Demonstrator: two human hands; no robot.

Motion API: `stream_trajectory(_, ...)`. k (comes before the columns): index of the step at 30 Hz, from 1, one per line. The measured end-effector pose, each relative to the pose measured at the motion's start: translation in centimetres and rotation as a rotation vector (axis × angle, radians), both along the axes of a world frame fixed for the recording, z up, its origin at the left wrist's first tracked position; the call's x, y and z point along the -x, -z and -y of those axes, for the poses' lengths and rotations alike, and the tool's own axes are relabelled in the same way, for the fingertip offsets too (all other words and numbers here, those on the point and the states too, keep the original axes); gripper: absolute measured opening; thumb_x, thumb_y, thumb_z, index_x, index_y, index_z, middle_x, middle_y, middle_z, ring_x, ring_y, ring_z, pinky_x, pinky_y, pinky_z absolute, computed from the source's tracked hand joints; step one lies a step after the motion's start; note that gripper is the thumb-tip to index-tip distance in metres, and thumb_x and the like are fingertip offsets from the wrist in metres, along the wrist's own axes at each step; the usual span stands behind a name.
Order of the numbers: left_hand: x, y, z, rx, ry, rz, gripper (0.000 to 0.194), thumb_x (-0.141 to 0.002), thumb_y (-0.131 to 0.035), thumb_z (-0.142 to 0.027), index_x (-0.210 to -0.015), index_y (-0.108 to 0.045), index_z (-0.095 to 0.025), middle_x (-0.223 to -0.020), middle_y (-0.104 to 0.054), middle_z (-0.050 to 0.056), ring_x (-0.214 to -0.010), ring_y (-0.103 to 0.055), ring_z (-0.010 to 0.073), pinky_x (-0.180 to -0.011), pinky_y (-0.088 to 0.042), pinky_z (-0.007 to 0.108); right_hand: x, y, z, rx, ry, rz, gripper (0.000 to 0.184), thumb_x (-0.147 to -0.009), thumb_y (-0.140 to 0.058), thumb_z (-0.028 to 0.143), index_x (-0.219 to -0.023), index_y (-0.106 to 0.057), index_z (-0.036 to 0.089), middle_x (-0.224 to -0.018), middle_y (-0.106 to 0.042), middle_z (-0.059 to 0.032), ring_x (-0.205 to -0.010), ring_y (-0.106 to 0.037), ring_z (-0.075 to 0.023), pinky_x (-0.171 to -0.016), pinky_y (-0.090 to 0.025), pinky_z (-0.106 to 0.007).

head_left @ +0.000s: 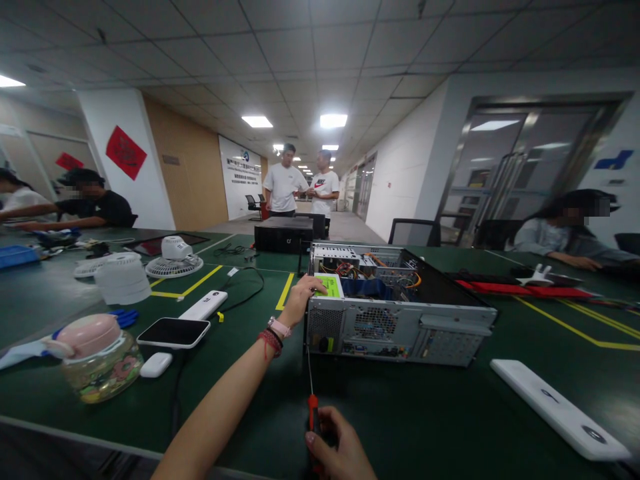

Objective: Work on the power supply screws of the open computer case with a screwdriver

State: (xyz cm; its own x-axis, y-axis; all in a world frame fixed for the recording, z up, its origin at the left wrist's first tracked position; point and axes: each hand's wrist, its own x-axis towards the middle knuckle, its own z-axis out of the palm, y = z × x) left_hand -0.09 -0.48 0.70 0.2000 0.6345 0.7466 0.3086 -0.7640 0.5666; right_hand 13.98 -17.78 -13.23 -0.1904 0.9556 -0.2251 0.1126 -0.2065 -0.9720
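A computer case [407,317] is laid on its side at the middle of the counter [400,417], with its rear panel turned toward the wearer. Its upward side is uncovered, and wiring, a drive cage and a green-labelled box [329,285], apparently the power supply, are exposed. The removal of the cover can therefore be judged done; the box is still seated in its rear corner, and no loose screws can be made out. Whether any fastener has been undone cannot be told.

The left hand [301,295] is laid over that corner, fingers bent beside the green label; whether the edge is gripped or merely pressed is not shown. A red-and-black screwdriver [313,404] is held by the right hand [343,445], the fingers curled closely around its handle. Its shaft is pointed up toward the lower left of the rear panel; contact at the tip cannot be confirmed, so the work there is judged unfinished.

Farther out, a phone [174,332], an earphone case [156,365] and a pink-lidded jar [103,370] are set to the left, and a long white device [555,403] to the right. Beyond the case, a black box [283,236] is placed.
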Motion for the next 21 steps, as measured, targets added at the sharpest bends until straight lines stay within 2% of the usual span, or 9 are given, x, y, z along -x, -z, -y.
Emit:
stream_trajectory(5, 0.0, -0.1, 0.2, -0.005, 0.0, -0.01, 0.039, -0.082, -0.031, -0.01, -0.077, -0.07, -0.015, -0.093, -0.07, 0.009, -0.101, -0.059, 0.0224, -0.103, -0.037, 0.041, -0.3, -1.2, 0.3, 0.024, -0.045, -0.028, 0.062, -0.055, -0.067, 0.065, -0.094, -0.054, 0.018, -0.082, -0.051, 0.0008, -0.053, -0.052, -0.0098, -0.048, -0.041, -0.025)
stream_trajectory(10, 0.0, -0.2, 0.3, 0.003, -0.009, -0.019, 0.042, -0.084, -0.03, -0.011, -0.078, -0.07, -0.016, -0.093, -0.071, 0.008, -0.102, -0.059, 0.0219, -0.106, -0.034, 0.042, -1.3, -2.8, 0.6, 0.055, -0.138, -0.105, 0.07, -0.057, -0.068, 0.07, -0.101, -0.056, 0.017, -0.092, -0.056, -0.0043, -0.057, -0.055, -0.0107, -0.045, -0.042, -0.024)
stream_trajectory(16, 0.0, 0.2, 0.0, -0.011, 0.004, 0.006, 0.04, -0.084, -0.031, -0.013, -0.077, -0.07, -0.015, -0.091, -0.07, 0.009, -0.101, -0.059, 0.0229, -0.101, -0.038, 0.042, -1.6, -1.8, 0.5, 0.099, -0.164, -0.244, 0.083, -0.05, -0.069, 0.076, -0.106, -0.056, 0.016, -0.082, -0.055, -0.0016, -0.053, -0.051, -0.0089, -0.041, -0.039, -0.02)
stream_trajectory(21, -0.1, 0.0, 0.2, -0.024, -0.004, -0.01, 0.041, -0.083, -0.029, -0.012, -0.077, -0.07, -0.015, -0.09, -0.07, 0.009, -0.1, -0.059, 0.0223, -0.102, -0.037, 0.041, -1.7, -1.2, 0.5, 0.161, -0.182, -0.324, 0.074, -0.054, -0.071, 0.071, -0.104, -0.057, 0.018, -0.077, -0.057, 0.0005, -0.049, -0.054, -0.0073, -0.042, -0.039, -0.018)
